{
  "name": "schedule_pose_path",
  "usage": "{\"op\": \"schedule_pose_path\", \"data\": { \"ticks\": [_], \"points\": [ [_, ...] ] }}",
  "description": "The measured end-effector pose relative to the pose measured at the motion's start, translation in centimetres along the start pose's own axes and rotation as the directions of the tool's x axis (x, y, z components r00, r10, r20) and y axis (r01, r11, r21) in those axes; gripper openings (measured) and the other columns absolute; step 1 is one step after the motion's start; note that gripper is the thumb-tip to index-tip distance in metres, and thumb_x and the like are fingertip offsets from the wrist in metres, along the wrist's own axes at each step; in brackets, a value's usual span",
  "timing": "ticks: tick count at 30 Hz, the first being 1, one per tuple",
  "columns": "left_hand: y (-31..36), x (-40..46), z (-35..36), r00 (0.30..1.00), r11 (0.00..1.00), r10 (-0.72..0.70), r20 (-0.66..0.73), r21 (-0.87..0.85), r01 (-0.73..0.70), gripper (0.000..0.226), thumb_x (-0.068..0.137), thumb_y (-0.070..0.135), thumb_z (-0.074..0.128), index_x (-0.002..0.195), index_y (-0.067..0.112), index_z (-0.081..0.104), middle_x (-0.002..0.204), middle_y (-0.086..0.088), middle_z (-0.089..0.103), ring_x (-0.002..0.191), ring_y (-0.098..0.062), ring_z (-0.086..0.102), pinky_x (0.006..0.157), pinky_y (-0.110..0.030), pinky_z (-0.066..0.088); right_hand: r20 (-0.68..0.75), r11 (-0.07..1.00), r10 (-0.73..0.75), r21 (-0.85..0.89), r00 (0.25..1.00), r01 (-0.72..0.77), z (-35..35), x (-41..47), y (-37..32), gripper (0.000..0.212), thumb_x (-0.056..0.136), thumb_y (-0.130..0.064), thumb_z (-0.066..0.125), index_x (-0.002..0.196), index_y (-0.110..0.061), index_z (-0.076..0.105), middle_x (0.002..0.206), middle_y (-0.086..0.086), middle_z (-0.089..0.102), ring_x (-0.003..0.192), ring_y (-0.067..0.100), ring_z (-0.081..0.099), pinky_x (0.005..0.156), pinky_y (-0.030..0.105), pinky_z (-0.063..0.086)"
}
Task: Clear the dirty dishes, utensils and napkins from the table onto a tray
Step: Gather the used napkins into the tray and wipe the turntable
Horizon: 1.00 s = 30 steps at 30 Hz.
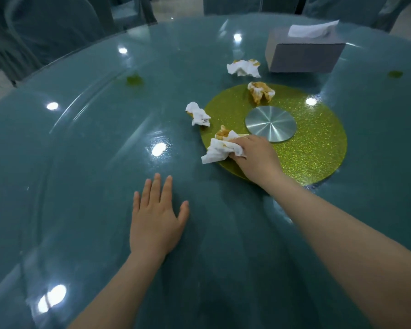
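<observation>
Right hand (254, 155) reached over the green disc (318, 148), its fingers (237, 155) curled round a stained napkin (220, 149) at the disc's near-left rim. A second crumpled napkin (198, 114) lay just beyond, off that rim. Left hand (156, 219) rested flat, fingers straight, on the worktop (81, 162), farther away.

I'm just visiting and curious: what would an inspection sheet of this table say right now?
Surface: round teal glass-topped table, glossy with light reflections; green glitter disc with a metal hub at its middle.
Job's things: four crumpled stained napkins; no tray or dishes in view.
Clutter: grey tissue box.
Hands: right hand grips the nearest napkin; left hand rests flat.
Cables: nothing seen.
Surroundings: covered chairs behind the table.
</observation>
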<state>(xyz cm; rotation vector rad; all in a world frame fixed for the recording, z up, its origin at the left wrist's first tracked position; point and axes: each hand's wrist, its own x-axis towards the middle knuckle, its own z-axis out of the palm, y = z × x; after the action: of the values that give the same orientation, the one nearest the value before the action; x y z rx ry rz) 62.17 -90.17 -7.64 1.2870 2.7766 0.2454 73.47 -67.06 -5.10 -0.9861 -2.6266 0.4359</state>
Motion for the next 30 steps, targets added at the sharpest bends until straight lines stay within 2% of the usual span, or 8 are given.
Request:
{"op": "schedule_pose_path", "data": {
  "ticks": [5,10,16,18,20,22,28,30],
  "points": [
    [-0.2,0.3,-0.1,1.000,1.000,0.007,-0.016,0.000,-0.007,0.074,0.087,0.060,0.012,0.152,0.025,0.004,0.161,-0.001,0.000,0.148,-0.017,-0.003,0.119,-0.038,-0.004,-0.108,0.986,0.015,0.166,0.994,0.004,-0.4,3.0,-1.8,0.033,0.094,-0.033,0.054,0.126,-0.027,0.059,0.119,0.003,0.060,0.108,0.028,0.051,0.089,0.037,0.044],
    [-0.6,0.5,-0.1,1.000,1.000,0.018,-0.017,-0.006,-0.018,0.076,0.086,0.061,0.010,0.152,0.025,0.004,0.161,0.000,-0.001,0.147,-0.017,-0.005,0.120,-0.038,-0.003,-0.124,0.991,-0.029,0.124,0.992,0.045,1.7,8.6,-4.7,0.036,0.094,-0.033,0.053,0.129,-0.029,0.056,0.126,0.005,0.057,0.111,0.030,0.050,0.089,0.034,0.042],
    [-1.1,1.0,-0.1,0.999,0.999,0.039,-0.036,-0.020,-0.039,0.076,0.085,0.061,0.009,0.152,0.027,0.004,0.161,0.000,-0.001,0.147,-0.016,-0.005,0.118,-0.037,-0.006,0.160,0.995,0.024,-0.100,0.987,-0.008,4.9,12.0,-5.7,0.043,0.093,-0.044,0.042,0.136,-0.040,0.040,0.147,0.010,0.032,0.133,0.036,0.029,0.107,0.047,0.032],
    [-1.2,1.2,0.0,0.998,0.999,0.043,-0.039,-0.020,-0.044,0.076,0.084,0.062,0.008,0.152,0.028,0.003,0.161,0.001,-0.001,0.147,-0.015,-0.005,0.118,-0.036,-0.007,0.160,0.994,0.013,-0.113,0.987,0.005,4.8,12.1,-5.8,0.041,0.092,-0.041,0.040,0.132,-0.035,0.046,0.139,0.011,0.043,0.127,0.034,0.038,0.101,0.043,0.037],
    [-1.3,1.3,0.0,0.998,0.999,0.045,-0.037,-0.022,-0.046,0.076,0.085,0.061,0.010,0.152,0.027,0.005,0.161,0.001,-0.001,0.147,-0.016,-0.005,0.118,-0.036,-0.007,0.154,0.996,-0.026,-0.086,0.988,0.040,4.4,11.8,-6.0,0.036,0.092,-0.034,0.039,0.125,-0.028,0.054,0.124,0.011,0.056,0.113,0.033,0.051,0.086,0.037,0.044],
    [-1.4,1.4,0.0,0.999,0.999,0.042,-0.032,-0.022,-0.043,0.076,0.085,0.061,0.010,0.152,0.027,0.005,0.161,0.000,0.000,0.147,-0.016,-0.004,0.118,-0.036,-0.006,0.147,0.997,-0.054,-0.049,0.988,0.062,3.9,10.7,-6.0,0.033,0.093,-0.029,0.039,0.119,-0.024,0.058,0.115,0.011,0.060,0.104,0.033,0.056,0.078,0.035,0.045],
    [-1.3,1.5,0.1,0.999,0.999,0.041,-0.018,-0.001,-0.041,0.076,0.084,0.061,0.010,0.152,0.027,0.004,0.161,0.000,-0.001,0.147,-0.016,-0.004,0.118,-0.037,-0.005,0.091,0.996,-0.078,0.042,0.993,0.075,3.8,6.4,-5.0,0.033,0.094,-0.029,0.044,0.123,-0.029,0.060,0.123,0.006,0.057,0.109,0.028,0.052,0.085,0.033,0.043],
    [-1.3,1.4,0.1,0.999,0.999,0.039,-0.016,0.006,-0.039,0.076,0.084,0.061,0.009,0.152,0.026,0.004,0.161,0.000,-0.001,0.147,-0.016,-0.004,0.118,-0.038,-0.005,0.073,0.995,-0.083,0.066,0.994,0.078,3.8,5.6,-4.8,0.033,0.094,-0.028,0.046,0.123,-0.029,0.060,0.126,0.005,0.056,0.113,0.027,0.051,0.083,0.028,0.039]
  ]
}}
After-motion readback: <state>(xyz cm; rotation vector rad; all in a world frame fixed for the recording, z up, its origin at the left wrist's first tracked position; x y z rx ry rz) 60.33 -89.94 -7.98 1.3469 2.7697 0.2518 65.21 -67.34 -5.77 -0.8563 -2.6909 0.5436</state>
